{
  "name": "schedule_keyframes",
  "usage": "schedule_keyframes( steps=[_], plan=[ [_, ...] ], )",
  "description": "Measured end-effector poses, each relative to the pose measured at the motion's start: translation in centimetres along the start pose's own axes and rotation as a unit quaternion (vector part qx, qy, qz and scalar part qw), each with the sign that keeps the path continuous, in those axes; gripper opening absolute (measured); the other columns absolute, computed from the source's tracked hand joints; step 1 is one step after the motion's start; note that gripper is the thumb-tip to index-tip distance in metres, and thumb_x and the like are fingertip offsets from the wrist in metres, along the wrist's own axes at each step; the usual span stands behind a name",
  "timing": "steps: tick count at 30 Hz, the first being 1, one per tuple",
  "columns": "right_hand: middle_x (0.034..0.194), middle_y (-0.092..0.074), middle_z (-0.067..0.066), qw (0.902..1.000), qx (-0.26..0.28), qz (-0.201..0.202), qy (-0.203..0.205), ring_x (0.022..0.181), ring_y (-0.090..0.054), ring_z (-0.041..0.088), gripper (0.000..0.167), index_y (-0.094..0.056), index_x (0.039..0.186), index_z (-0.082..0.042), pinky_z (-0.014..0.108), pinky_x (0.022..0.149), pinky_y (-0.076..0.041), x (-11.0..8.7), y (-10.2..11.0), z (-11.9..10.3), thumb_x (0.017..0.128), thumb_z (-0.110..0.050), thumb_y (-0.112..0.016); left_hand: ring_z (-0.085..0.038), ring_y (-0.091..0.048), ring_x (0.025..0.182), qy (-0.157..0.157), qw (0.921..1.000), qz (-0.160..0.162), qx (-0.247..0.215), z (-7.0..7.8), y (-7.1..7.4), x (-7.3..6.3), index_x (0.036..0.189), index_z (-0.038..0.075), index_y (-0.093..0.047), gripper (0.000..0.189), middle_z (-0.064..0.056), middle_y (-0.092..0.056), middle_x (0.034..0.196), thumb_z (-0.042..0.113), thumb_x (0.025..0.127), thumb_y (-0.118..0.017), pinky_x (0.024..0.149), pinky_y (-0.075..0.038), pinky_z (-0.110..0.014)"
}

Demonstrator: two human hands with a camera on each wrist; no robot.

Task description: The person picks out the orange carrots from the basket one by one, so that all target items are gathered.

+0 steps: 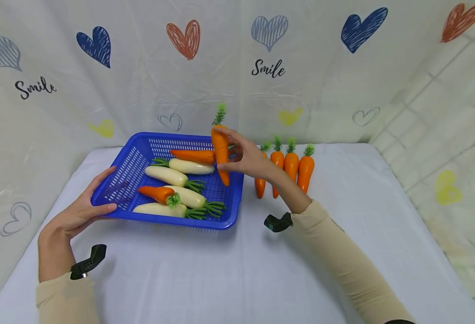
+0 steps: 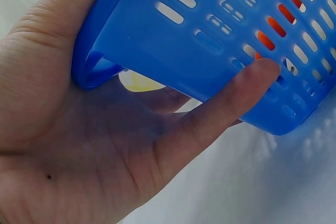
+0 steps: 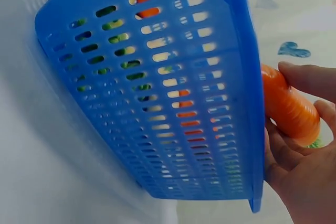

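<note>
My right hand (image 1: 245, 155) grips an orange carrot (image 1: 221, 148) with a green top, over the right end of a blue plastic basket (image 1: 237, 202). The carrot stands nearly upright, green tuft up. In the right wrist view the same carrot (image 3: 291, 106) shows just past the basket's rim. My left hand (image 1: 81, 204) holds the basket's left end, thumb over the near corner; in the left wrist view a finger lies along the slotted wall (image 2: 205, 45). Inside the basket lie several white radishes (image 1: 166, 175) with green stems, a carrot (image 1: 192, 156) at the back and another carrot (image 1: 156, 193) in front.
Several carrots (image 1: 291, 166) lie in a row on the white tablecloth (image 1: 180, 279), right of the basket, partly behind my right wrist. A white curtain (image 1: 221, 90) with printed hearts hangs behind the table. A black wrist camera (image 1: 278, 222) juts from each sleeve.
</note>
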State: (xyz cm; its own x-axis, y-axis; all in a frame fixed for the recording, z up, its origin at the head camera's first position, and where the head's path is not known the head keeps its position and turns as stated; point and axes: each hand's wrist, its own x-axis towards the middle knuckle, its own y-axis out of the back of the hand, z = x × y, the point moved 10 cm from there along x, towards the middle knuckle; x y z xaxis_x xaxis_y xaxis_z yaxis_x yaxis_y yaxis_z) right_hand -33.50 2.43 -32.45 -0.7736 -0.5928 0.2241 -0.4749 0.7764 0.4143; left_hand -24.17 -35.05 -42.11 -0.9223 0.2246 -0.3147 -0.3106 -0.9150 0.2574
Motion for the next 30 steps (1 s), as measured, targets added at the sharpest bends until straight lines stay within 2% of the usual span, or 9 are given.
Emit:
schedule_keyframes(
  steps=[6,11,15,21,30],
  plan=[
    [0.159,-0.045,0.008,0.9999,0.001,0.01,0.005,0.129,-0.061,0.031,0.088,-0.034,0.162,-0.029,0.045,0.1,-0.058,-0.6,1.1,0.0,0.09,-0.011,-0.081,-0.059,-0.026,0.143,0.002,1.0,0.001,0.0,0.1,0.0,0.0,0.158,0.063,0.002,0.094,-0.027,0.007,0.169,0.018,0.104,-0.061,0.089,-0.063,-0.033],
    [0.159,-0.044,0.007,0.9995,0.022,0.018,0.011,0.125,-0.063,0.031,0.088,-0.034,0.162,-0.03,0.044,0.1,-0.057,-1.1,1.9,0.3,0.09,-0.008,-0.08,-0.06,-0.025,0.143,0.003,1.0,0.001,0.0,-0.2,0.1,0.0,0.158,0.063,0.002,0.094,-0.027,0.008,0.169,0.018,0.104,-0.061,0.088,-0.063,-0.033],
    [0.161,-0.042,0.004,0.9992,0.032,0.023,0.004,0.123,-0.064,0.03,0.088,-0.034,0.162,-0.031,0.041,0.098,-0.059,-1.6,2.5,0.6,0.091,-0.008,-0.079,-0.06,-0.025,0.144,0.004,1.0,0.002,-0.002,-0.3,0.1,0.1,0.158,0.063,0.002,0.094,-0.027,0.008,0.169,0.019,0.104,-0.061,0.088,-0.063,-0.033],
    [0.157,-0.048,0.008,0.9984,0.043,0.036,0.007,0.115,-0.066,0.031,0.087,-0.034,0.162,-0.029,0.035,0.094,-0.06,-2.5,3.6,0.7,0.091,-0.005,-0.078,-0.058,-0.027,0.143,0.001,1.0,0.003,0.0,-0.2,0.0,0.0,0.158,0.063,0.002,0.093,-0.027,0.007,0.169,0.019,0.104,-0.061,0.088,-0.063,-0.032],
    [0.157,-0.048,0.004,0.9965,0.052,0.062,-0.023,0.118,-0.065,0.029,0.086,-0.035,0.161,-0.037,0.034,0.095,-0.059,-3.7,5.5,2.1,0.092,-0.008,-0.078,-0.059,-0.026,0.143,0.0,1.0,0.003,0.004,0.0,0.0,0.0,0.158,0.062,0.002,0.093,-0.027,0.007,0.169,0.02,0.104,-0.061,0.088,-0.063,-0.031]
  ],
)
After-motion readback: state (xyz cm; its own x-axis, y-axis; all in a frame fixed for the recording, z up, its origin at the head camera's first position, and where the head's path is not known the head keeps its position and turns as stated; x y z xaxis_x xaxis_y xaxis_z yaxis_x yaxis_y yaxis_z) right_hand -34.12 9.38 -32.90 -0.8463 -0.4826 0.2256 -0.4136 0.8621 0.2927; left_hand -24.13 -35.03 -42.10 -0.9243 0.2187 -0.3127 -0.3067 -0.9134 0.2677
